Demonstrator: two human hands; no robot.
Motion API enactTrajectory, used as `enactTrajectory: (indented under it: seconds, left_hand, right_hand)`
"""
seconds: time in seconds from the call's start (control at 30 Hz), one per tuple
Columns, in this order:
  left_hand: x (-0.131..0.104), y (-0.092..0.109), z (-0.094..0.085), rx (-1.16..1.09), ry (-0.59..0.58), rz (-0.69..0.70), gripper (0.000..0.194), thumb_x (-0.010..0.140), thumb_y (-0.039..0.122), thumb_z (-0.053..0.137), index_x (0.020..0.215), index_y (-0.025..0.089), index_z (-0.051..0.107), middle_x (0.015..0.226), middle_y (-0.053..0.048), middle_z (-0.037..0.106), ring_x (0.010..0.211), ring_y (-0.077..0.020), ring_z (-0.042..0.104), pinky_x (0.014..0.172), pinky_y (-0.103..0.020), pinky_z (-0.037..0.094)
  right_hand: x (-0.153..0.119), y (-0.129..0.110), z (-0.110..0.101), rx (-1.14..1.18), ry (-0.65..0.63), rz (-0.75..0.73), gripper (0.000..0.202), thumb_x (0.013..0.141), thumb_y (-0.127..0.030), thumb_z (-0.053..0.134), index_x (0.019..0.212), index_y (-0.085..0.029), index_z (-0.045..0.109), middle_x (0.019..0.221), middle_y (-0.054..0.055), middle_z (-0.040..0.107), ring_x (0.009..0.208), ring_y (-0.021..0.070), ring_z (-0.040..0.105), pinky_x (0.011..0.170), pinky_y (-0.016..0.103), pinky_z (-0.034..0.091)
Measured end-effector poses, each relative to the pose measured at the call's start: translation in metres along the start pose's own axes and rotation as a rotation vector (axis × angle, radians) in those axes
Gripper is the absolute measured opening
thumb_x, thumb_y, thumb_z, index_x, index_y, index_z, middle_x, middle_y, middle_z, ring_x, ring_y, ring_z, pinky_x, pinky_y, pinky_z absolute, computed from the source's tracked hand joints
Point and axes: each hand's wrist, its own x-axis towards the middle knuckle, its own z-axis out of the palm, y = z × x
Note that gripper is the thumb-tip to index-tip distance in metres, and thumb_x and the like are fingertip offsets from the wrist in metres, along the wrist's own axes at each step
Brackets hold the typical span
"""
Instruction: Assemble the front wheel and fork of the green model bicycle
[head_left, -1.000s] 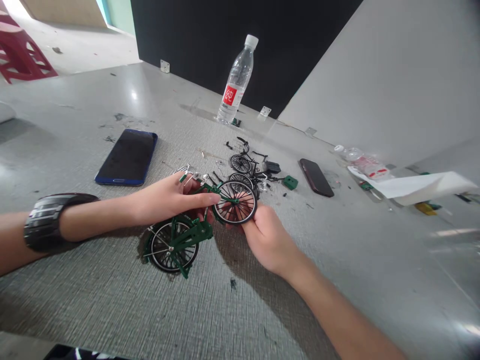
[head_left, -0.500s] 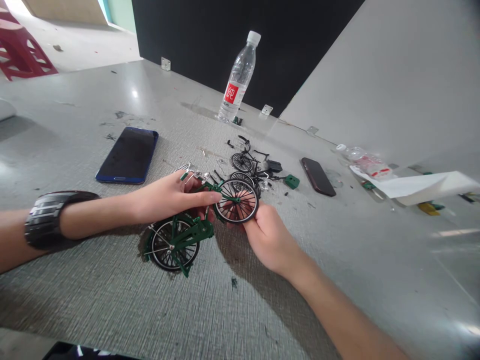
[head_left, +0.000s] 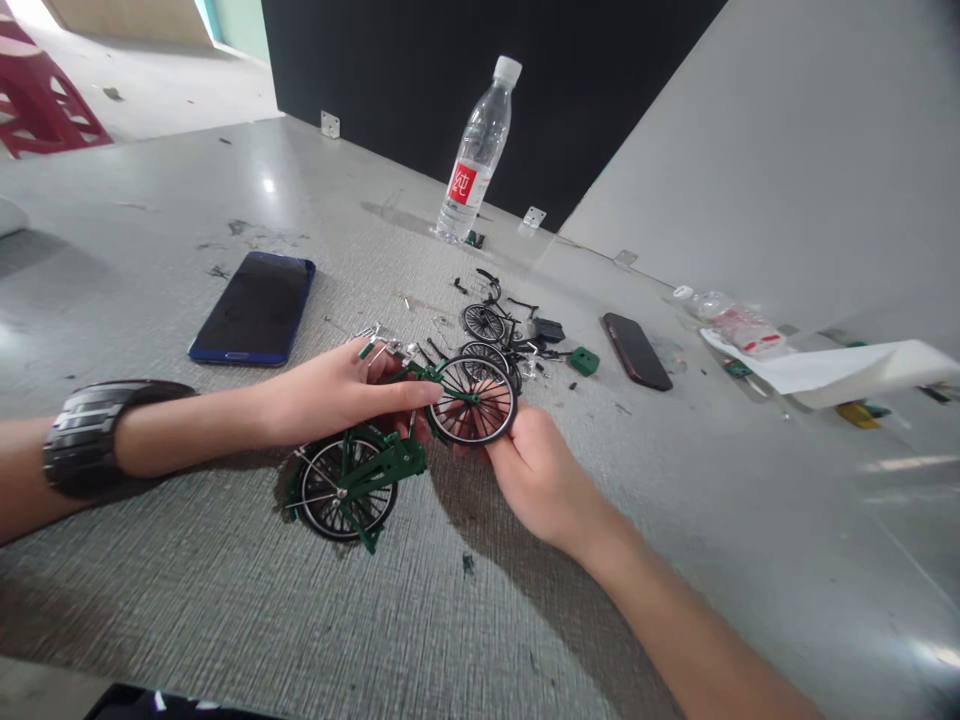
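A green model bicycle [head_left: 390, 462] is held above the grey table, its rear wheel toward the lower left. My left hand [head_left: 360, 390] grips the front of its frame, thumb on top near the fork, with the other fingers partly hidden behind it. At the bicycle's front wheel [head_left: 472, 400], my right hand [head_left: 529, 470] is closed on the rim from the right; its fingertips show behind the spokes. Just past the hands lie black model bicycle parts [head_left: 484, 323] with wheels and thin rods, and a small green block [head_left: 583, 361].
A blue-edged phone [head_left: 255, 308] lies at the left, and a dark phone [head_left: 637, 350] at the right. An upright water bottle [head_left: 480, 150] stands at the back. Farther right are a lying bottle [head_left: 735, 320] and a white paper sheet [head_left: 847, 370]. A black panel [head_left: 420, 80] rises behind the table.
The hands and the green model bicycle keep almost the same pose. The whole view has shifted very slightly.
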Motion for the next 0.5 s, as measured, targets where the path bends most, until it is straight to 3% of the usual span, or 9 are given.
enactTrajectory:
  seconds: [0.5]
  left_hand:
    - [0.0008, -0.0012, -0.0007, 0.012, -0.007, 0.043, 0.041, 0.093, 0.051, 0.059, 0.078, 0.016, 0.074, 0.069, -0.001, 0.069, 0.061, -0.0119, 0.063, 0.054, -0.019, 0.044]
  right_hand:
    - [0.0005, -0.0004, 0.0002, -0.003, 0.010, 0.006, 0.022, 0.094, -0.015, 0.043, 0.076, -0.020, 0.054, 0.081, 0.002, 0.065, 0.073, 0.0147, 0.055, 0.064, 0.030, 0.040]
